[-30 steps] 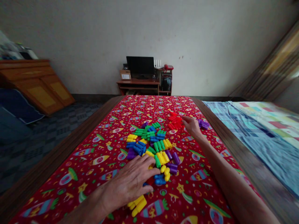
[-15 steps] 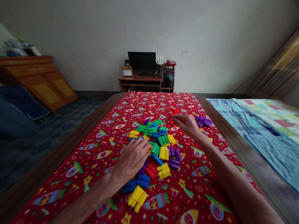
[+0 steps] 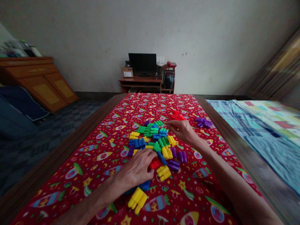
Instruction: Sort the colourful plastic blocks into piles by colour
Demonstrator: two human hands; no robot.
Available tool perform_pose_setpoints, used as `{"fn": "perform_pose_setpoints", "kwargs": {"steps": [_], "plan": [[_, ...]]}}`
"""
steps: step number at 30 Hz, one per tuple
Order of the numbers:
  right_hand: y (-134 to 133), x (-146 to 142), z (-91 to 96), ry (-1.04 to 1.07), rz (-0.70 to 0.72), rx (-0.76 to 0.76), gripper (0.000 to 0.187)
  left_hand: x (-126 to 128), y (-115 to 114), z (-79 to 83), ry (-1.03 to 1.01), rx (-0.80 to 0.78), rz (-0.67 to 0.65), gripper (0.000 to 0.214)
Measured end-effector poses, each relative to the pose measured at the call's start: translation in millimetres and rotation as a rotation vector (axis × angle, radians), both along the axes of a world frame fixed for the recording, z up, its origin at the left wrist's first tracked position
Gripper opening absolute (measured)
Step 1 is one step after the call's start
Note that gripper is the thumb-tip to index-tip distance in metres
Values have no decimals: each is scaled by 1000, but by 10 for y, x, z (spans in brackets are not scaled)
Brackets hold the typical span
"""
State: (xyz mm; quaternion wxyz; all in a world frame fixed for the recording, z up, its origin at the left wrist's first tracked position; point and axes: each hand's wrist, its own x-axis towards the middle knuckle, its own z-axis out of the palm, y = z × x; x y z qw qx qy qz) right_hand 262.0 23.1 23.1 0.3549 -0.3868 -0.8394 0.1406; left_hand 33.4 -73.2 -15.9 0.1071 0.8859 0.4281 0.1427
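My left hand (image 3: 142, 165) reaches into the near part of a loose pile of plastic building blocks. Its thumb and fingers are closed around a red block (image 3: 155, 163). My right hand (image 3: 182, 129) hovers at the pile's right far side, fingers stretched loosely leftward, with nothing visible in them. Just beyond it lies a small group of red blocks (image 3: 176, 115). The nearest blocks to these fingers are green blocks (image 3: 158, 123) and blue blocks (image 3: 160, 134). Close to my left hand are a yellow block (image 3: 163, 172) and a blue block (image 3: 161, 158).
Purple blocks (image 3: 203, 122) lie apart at the right, and a yellow block (image 3: 137, 200) near the front. A red patterned cloth (image 3: 93, 175) covers the wooden table (image 3: 236, 150). Beyond stands a desk with a monitor (image 3: 142, 64); a bed (image 3: 257, 125) is at right.
My right hand has drawn back and left from the red group, which shows more fully. My left hand has moved nearer and taken hold of a red block; blocks in the pile have shifted.
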Motion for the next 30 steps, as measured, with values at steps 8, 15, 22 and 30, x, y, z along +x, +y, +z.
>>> {"fn": "perform_pose_setpoints", "kwargs": {"steps": [8, 15, 22, 30], "plan": [[-341, -283, 44, -90, 461, -95, 25, -204, 392, 135, -598, -414, 201, 34], [-264, -318, -82, -97, 426, 33, 21, -174, 374, 165, -753, -510, 271, 34], [314, 280, -220, 72, -330, 200, 22, -553, 718, 87, -389, 67, 279, 31], [551, 578, -611, -57, -508, 237, 25, -712, 867, -368, -257, 198, 224, 44]]}}
